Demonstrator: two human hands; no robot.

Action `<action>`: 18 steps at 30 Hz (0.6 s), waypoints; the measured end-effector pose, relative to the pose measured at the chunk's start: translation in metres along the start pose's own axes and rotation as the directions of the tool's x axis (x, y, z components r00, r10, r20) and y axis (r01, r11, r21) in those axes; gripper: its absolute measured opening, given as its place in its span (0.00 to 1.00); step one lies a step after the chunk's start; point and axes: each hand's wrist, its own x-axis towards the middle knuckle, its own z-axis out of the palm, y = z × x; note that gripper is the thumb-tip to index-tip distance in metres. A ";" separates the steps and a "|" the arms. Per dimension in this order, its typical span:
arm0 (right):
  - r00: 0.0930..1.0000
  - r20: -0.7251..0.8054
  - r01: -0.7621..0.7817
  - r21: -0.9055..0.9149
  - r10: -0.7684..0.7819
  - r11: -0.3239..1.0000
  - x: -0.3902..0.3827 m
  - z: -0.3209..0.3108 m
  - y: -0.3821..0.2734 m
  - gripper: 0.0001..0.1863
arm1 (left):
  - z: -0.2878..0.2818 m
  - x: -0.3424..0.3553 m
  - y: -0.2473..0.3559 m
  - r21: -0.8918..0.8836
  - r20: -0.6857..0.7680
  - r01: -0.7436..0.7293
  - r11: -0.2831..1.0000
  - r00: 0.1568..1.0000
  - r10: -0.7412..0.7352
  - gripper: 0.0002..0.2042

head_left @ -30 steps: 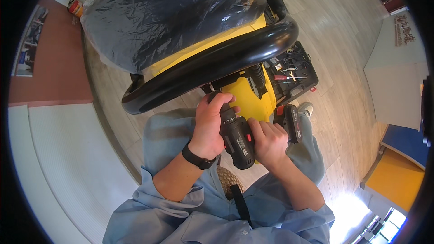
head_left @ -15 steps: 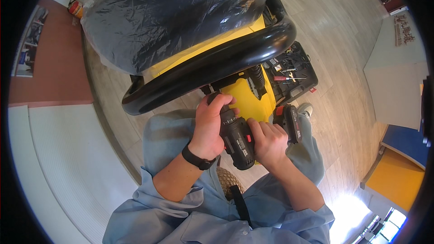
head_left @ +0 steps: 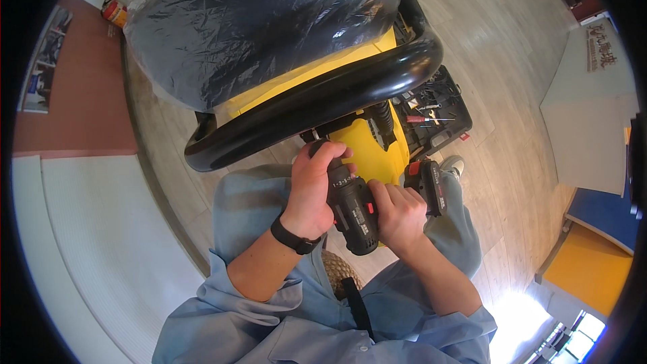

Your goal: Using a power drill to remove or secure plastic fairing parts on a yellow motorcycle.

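A black cordless drill [head_left: 354,212] with red buttons points up at the underside of a yellow seat [head_left: 367,145]. My left hand [head_left: 313,185] wraps the drill's front end, near the chuck. My right hand [head_left: 399,216] grips the handle, with the battery pack [head_left: 428,185] sticking out to the right. The drill's tip is hidden behind my left fingers. A thick black curved bar [head_left: 317,104] runs across just above my hands. I wear a black wristband on the left wrist.
A seat part wrapped in clear plastic over black [head_left: 256,20] fills the top. An open black toolbox [head_left: 435,114] with small tools lies on the wooden floor at the right. A white mat [head_left: 87,243] is at the left. Yellow and blue panels [head_left: 593,243] stand at the far right.
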 end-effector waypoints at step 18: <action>1.000 0.008 0.000 -0.004 0.000 1.000 0.001 -0.001 0.001 0.12 | 0.000 0.002 -0.002 -0.013 0.003 0.004 1.000 1.000 -0.004 0.07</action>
